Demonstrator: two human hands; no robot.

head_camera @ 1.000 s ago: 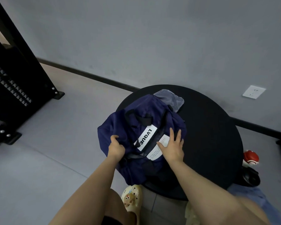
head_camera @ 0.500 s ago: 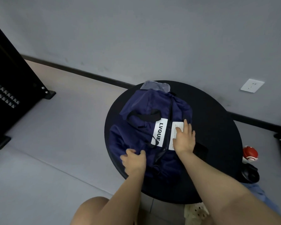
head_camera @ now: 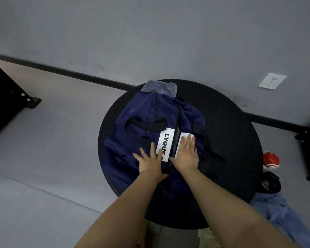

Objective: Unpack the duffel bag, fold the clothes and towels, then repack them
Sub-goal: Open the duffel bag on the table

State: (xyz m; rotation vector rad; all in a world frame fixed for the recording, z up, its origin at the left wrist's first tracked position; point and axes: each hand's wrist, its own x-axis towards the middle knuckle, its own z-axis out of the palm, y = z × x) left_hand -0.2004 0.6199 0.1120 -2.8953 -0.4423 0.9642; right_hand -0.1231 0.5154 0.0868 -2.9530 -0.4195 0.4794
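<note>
The navy duffel bag (head_camera: 150,133) lies flat on the round black table (head_camera: 231,140), its zip running between both hands. The left hand (head_camera: 151,162) and right hand (head_camera: 185,154) press on it with fingers spread and straight, where half a second ago the left was curled near the bag's near end. A grey pouch (head_camera: 159,87) pokes out beyond the bag's far end. The table's right half is bare; blue cloth (head_camera: 279,212) and a red-and-white object (head_camera: 270,159) sit off its right edge.
</note>
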